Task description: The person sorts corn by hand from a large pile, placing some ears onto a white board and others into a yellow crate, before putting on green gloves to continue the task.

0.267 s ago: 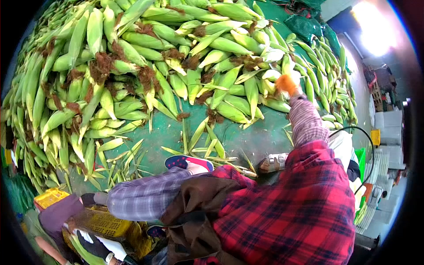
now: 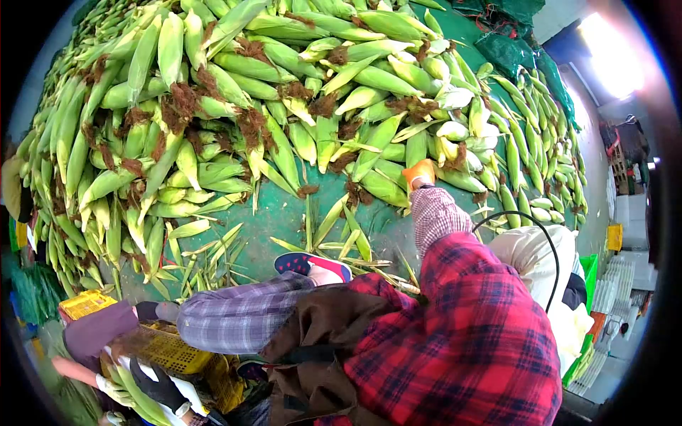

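Note:
My right hand [image 2: 419,173], in an orange glove, reaches out to the front edge of a large heap of corn. It is touching or just above the tip of a green ear of corn [image 2: 382,189]. Its fingers curl away from me and the ears hide their tips, so I cannot see a firm grip. Just beyond it another green ear [image 2: 416,148] points toward me, beside pale, partly husked ears [image 2: 449,150]. A pink checked cuff and a red plaid sleeve [image 2: 462,305] cover my arm. My left hand is out of view.
Loose husk leaves [image 2: 355,234] lie on the green floor sheet [image 2: 273,213]. Smaller ears [image 2: 543,153] spread at right. At lower left a co-worker's gloved hand [image 2: 117,390] holds corn near a yellow crate [image 2: 174,351]. A person in pale trousers [image 2: 536,259] sits at right.
My right hand has moved left and toward me, from the pale ears to the green ears at the heap's edge. The view has shifted slightly.

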The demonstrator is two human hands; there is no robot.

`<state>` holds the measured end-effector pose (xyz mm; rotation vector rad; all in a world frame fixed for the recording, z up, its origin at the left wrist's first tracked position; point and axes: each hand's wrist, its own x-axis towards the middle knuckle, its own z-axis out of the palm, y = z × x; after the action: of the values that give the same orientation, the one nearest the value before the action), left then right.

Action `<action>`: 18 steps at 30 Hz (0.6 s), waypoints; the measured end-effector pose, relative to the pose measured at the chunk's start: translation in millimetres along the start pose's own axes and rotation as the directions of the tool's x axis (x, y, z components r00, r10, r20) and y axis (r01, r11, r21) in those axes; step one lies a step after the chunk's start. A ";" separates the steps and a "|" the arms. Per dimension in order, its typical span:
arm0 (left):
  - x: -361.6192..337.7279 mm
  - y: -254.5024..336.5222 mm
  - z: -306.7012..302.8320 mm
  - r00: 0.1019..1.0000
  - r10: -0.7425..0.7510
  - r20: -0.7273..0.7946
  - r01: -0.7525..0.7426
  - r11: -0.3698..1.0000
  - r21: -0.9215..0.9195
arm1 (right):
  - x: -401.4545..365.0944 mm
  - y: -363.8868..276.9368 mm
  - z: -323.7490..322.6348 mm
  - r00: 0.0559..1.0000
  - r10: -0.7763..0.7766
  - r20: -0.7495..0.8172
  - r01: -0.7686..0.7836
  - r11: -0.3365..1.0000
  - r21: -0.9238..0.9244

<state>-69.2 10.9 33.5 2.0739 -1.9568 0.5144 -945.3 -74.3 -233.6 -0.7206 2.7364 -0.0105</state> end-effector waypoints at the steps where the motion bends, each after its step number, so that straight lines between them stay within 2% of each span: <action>1: 4.7 14.2 -6.3 1.000 -0.010 -0.005 0.010 0.999 -0.038 | -7.8 -13.5 1.1 0.995 0.069 0.070 -0.082 0.974 0.209; 2: 9.2 30.1 -10.9 1.000 -0.025 -0.008 0.024 0.996 -0.085 | -16.4 -27.6 1.5 0.981 0.138 0.139 -0.183 0.899 0.398; 3: 12.0 46.7 -12.7 0.999 -0.043 -0.002 0.043 0.990 -0.138 | 1.0 -23.4 48.5 0.955 0.125 0.270 -0.290 0.590 0.753; 4: 16.4 61.0 -16.5 0.998 -0.067 0.001 0.066 0.977 -0.204 | -31.8 -37.1 29.4 0.925 -0.075 0.372 -0.330 0.326 0.886; 5: 21.4 73.2 -22.7 0.996 -0.091 0.009 0.090 0.958 -0.273 | -40.2 -43.1 45.4 0.807 -0.300 0.509 -0.539 -0.019 0.842; 6: 24.9 86.4 -27.3 0.994 -0.103 0.021 0.105 0.937 -0.334 | -74.8 -53.5 41.5 0.733 -0.460 0.500 -0.663 -0.320 0.677; 7: 30.4 98.2 -30.4 0.993 -0.111 0.037 0.116 0.910 -0.398 | -117.7 -67.7 11.1 0.716 -0.512 0.473 -0.655 -0.259 0.710; 9: 44.7 121.9 -31.9 0.990 -0.104 0.092 0.137 0.842 -0.521 | -161.1 -90.1 -7.4 0.623 -0.679 0.389 -0.737 -0.341 0.584; 11: 62.4 148.0 -26.8 0.981 -0.054 0.187 0.163 0.754 -0.637 | -206.4 -117.8 -30.4 0.465 -0.837 0.288 -0.783 -0.237 0.576; 12: 71.3 160.9 -21.9 0.963 -0.026 0.267 0.216 0.666 -0.714 | -229.4 -133.9 -44.7 0.346 -0.904 0.250 -0.785 -0.133 0.604; 13: 79.7 180.9 -23.4 0.945 0.004 0.327 0.250 0.633 -0.732 | -248.8 -151.8 -52.3 0.224 -0.947 0.232 -0.798 -0.041 0.602; 14: 82.7 193.6 -16.6 0.942 0.087 0.325 0.232 0.532 -0.815 | -272.1 -167.7 -67.9 0.084 -0.980 0.183 -0.807 0.041 0.590; 15: 88.2 210.8 -19.6 0.920 0.156 0.361 0.239 0.506 -0.829 | -292.4 -179.7 -77.7 0.014 -0.975 0.222 -0.780 0.128 0.612; 16: 96.1 230.0 -27.7 0.877 0.214 0.430 0.305 0.444 -0.843 | -313.2 -195.4 -78.6 -0.071 -0.985 0.159 -0.776 0.155 0.611; 17: 99.6 245.9 -32.1 0.844 0.202 0.497 0.436 0.281 -0.855 | -333.9 -211.0 -88.6 -0.185 -0.976 0.117 -0.749 0.217 0.626; 18: 103.7 260.7 -37.3 0.820 0.203 0.535 0.505 0.183 -0.844 | -354.6 -222.1 -102.9 -0.292 -0.941 0.170 -0.745 0.335 0.577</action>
<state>-327.9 -86.9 93.9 1.4195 -1.4148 -1.3076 -576.8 -104.8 -12.2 -0.3510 0.1300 -0.7257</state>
